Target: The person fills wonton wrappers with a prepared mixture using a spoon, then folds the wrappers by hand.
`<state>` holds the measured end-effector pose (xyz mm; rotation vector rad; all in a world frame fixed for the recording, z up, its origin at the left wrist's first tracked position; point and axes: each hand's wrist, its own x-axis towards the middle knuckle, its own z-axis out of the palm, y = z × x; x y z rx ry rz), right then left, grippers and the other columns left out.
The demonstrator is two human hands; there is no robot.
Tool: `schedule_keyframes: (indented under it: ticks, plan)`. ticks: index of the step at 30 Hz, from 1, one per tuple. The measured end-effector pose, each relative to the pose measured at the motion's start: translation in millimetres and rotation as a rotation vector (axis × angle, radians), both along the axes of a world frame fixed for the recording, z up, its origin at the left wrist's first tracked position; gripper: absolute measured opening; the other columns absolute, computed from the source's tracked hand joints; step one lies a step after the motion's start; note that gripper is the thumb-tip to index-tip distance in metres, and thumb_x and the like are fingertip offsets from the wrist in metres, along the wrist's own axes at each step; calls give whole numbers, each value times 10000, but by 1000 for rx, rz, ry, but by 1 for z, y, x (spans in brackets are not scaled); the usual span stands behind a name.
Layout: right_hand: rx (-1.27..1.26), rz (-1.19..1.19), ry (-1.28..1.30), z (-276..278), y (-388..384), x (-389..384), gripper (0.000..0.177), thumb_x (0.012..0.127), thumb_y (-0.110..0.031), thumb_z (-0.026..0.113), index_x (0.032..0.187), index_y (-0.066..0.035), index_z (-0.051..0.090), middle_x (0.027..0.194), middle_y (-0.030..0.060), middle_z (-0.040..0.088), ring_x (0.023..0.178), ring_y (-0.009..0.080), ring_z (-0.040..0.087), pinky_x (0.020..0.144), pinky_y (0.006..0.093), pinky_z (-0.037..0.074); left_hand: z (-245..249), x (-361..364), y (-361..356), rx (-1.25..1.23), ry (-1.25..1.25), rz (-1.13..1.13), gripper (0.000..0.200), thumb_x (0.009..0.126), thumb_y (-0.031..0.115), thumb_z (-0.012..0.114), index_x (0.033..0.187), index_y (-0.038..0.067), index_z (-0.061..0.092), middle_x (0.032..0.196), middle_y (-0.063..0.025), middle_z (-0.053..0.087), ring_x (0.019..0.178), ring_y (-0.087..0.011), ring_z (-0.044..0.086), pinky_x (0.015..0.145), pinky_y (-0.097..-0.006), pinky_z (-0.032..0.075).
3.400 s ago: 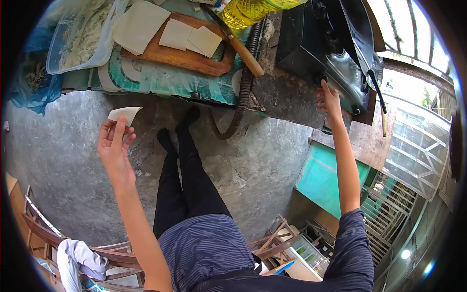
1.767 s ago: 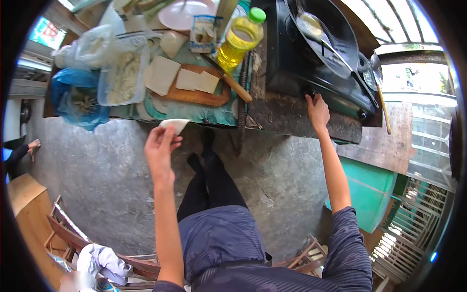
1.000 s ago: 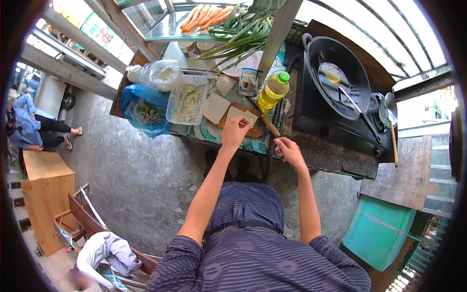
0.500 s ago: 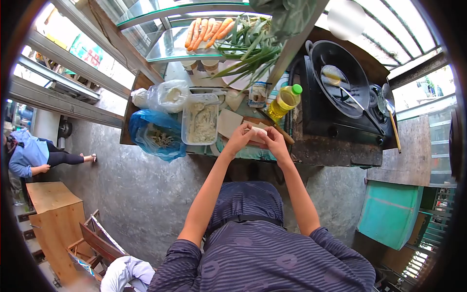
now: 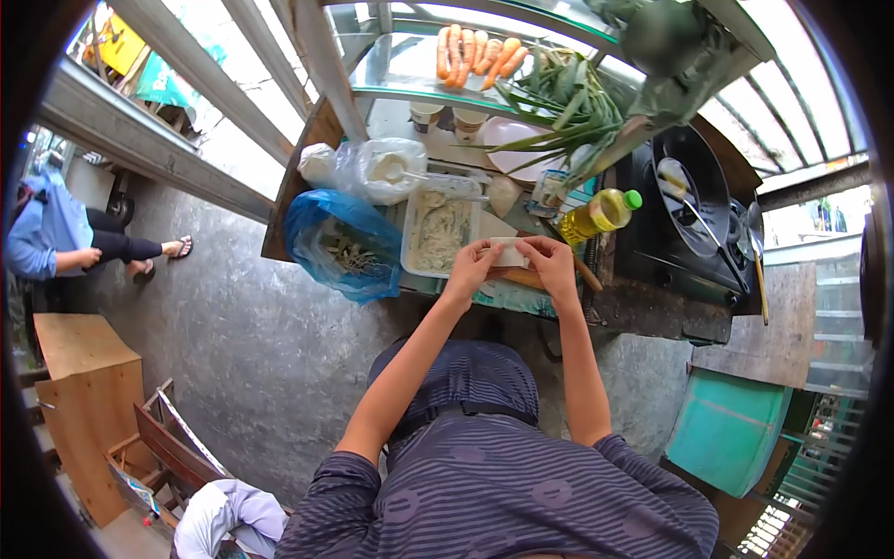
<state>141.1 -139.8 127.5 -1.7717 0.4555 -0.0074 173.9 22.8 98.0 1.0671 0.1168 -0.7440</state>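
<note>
Between my two hands, above the front edge of the table, is a small pale wrapper sheet [image 5: 507, 252]. My left hand [image 5: 472, 265] pinches its left side and my right hand [image 5: 551, 264] pinches its right side. Just left of my left hand stands a clear plastic tub [image 5: 440, 226] with a pale, green-flecked mixture in it. Below my hands lies a brown wooden board [image 5: 529, 279], partly hidden by them. A yellow oil bottle [image 5: 599, 215] with a green cap is beyond my right hand.
A blue plastic bag [image 5: 340, 244] with shreds inside is left of the tub. Carrots [image 5: 477, 56] and leafy greens [image 5: 570, 102] lie on the shelf behind. A black wok [image 5: 689, 191] sits on the stove at right. Another person [image 5: 65, 228] is at far left.
The view has shifted, so the table items appear further right. The wrapper, bunched between my fingers before, now shows flatter and wider, with my hands slightly farther apart.
</note>
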Motion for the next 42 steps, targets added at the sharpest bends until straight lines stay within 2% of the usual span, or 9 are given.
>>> schedule_keyframes:
  ticks: [5, 6, 11, 15, 19, 22, 25, 29, 42]
  plan:
    - [-496, 121, -190, 5, 34, 30, 164, 821, -113, 615, 947, -23, 667, 818, 58, 641, 690, 181, 593, 648, 292, 475, -9, -6, 31, 0, 41, 42, 278, 948, 218, 508, 1133, 14, 546, 1042, -84, 625, 966, -176, 629, 800, -285, 529]
    - [-656, 238, -216, 4, 39, 41, 151, 827, -124, 588, 937, -48, 657, 913, 76, 602, 831, 254, 573, 723, 335, 474, -7, -8, 39, -14, 96, 54, 289, 948, 222, 505, 1147, 14, 535, 1054, -86, 621, 966, -181, 630, 806, -288, 527]
    - [-1201, 428, -377, -27, 61, 98, 122, 775, -132, 578, 839, -69, 661, 965, 69, 580, 956, 240, 540, 754, 361, 465, -6, -12, 77, -120, 331, 174, 350, 938, 246, 521, 1200, 16, 489, 1090, -92, 605, 958, -192, 630, 824, -279, 516]
    - [-1505, 537, -325, -51, 68, 128, 103, 718, -130, 582, 736, -82, 672, 968, 71, 569, 985, 245, 518, 755, 393, 449, -13, -11, 100, -27, 267, 232, 383, 885, 294, 608, 1151, 36, 510, 1060, -80, 616, 951, -158, 627, 808, -260, 515]
    - [-1573, 577, -358, -67, 69, 140, 131, 731, -162, 593, 683, -64, 667, 945, 94, 608, 939, 267, 563, 722, 417, 459, -12, -10, 118, 16, 236, 266, 364, 864, 298, 640, 1109, 60, 515, 1035, -78, 628, 913, -154, 648, 805, -243, 507]
    - [-1259, 653, 15, -64, 71, 138, 176, 769, -179, 585, 697, -35, 658, 831, 132, 650, 803, 319, 627, 658, 455, 479, -9, -13, 128, 43, 226, 333, 341, 853, 297, 655, 1052, 50, 532, 976, -78, 643, 828, -139, 652, 755, -238, 518]
    - [-1129, 580, -172, -46, 74, 126, 212, 798, -200, 566, 739, -15, 652, 742, 171, 649, 699, 367, 638, 614, 483, 490, -14, -14, 132, 78, 231, 349, 338, 848, 297, 664, 1023, 38, 537, 946, -85, 648, 790, -131, 652, 733, -237, 527]
    - [-1145, 499, -52, -25, 72, 128, 181, 781, -166, 544, 774, -19, 649, 754, 194, 643, 703, 371, 636, 613, 479, 498, -27, -11, 135, 124, 228, 303, 322, 848, 259, 667, 1043, 48, 520, 1011, -92, 631, 916, -168, 652, 780, -248, 526]
    - [-1111, 607, -47, -52, 124, 85, 131, 800, -94, 492, 804, -16, 597, 656, 206, 612, 627, 378, 621, 563, 468, 490, -46, -12, 125, 35, 261, 458, 350, 827, 191, 689, 1069, -10, 535, 969, -95, 636, 889, -155, 637, 780, -253, 548]
